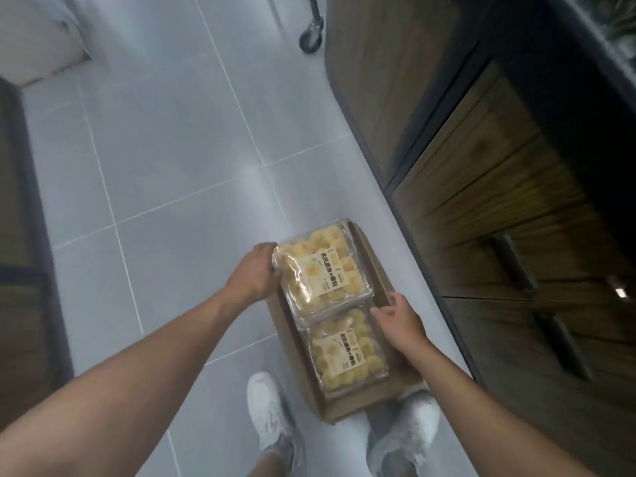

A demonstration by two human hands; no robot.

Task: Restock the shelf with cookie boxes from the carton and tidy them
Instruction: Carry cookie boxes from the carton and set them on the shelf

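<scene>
1. Looking straight down on a carton (347, 406) set on the tiled floor (165, 149), just ahead of two white shoes (272, 407). Holds two clear cookie boxes lying flat and edge to edge: a far box (320, 270) and a near box (347, 349).
2. Gripping the far box by its left edge with the left hand (256, 270), fingers curled round the rim.
3. Reaching in with the right hand (399, 321) at the right side, by the seam between the two boxes, thumb laid toward the near box's corner. Cannot tell whether those fingers pinch a box or the carton wall, being tucked out of sight.
4. Looks like the lift-out step, with both boxes yet to leave the carton.
5. To do it well: take hold on both sides of the far box before raising it, keep it level so the cookies stay put, and squeeze lightly. Probably thin plastic, likely to flex or pop open under a hard pinch.
6. Lift straight up, minding the carton's right wall, which sits close against the boxes.
7. Right alongside: a wooden cabinet (481, 166) with dark bar handles (514, 263), near enough to catch an elbow or a box corner on the swing over.
8. Well up the aisle: a caster wheel (311, 36), no bother from there.
9. Careful stepping off, with the carton right at the toes.
</scene>
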